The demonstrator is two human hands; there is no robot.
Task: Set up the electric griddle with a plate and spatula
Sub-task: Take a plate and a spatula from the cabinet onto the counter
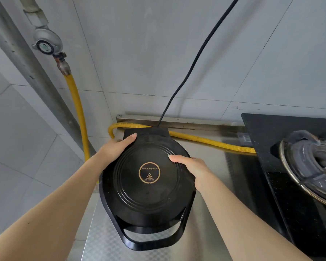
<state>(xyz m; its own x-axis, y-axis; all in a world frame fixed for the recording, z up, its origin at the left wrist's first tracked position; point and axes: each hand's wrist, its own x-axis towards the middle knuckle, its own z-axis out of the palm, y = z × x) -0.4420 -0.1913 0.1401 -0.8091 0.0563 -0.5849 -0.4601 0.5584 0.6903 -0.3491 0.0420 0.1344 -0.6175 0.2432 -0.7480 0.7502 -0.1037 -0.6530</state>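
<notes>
Both hands clasp the round black electric griddle (pixel 148 178) with its lid shut: the left hand (pixel 114 150) wraps its rim at ten o'clock, the right hand (pixel 191 167) at two. It sits on the steel counter (pixel 211 213), long axis running from the handle loop at six to the black power cord (pixel 194 65) at twelve. No plate or spatula shows.
</notes>
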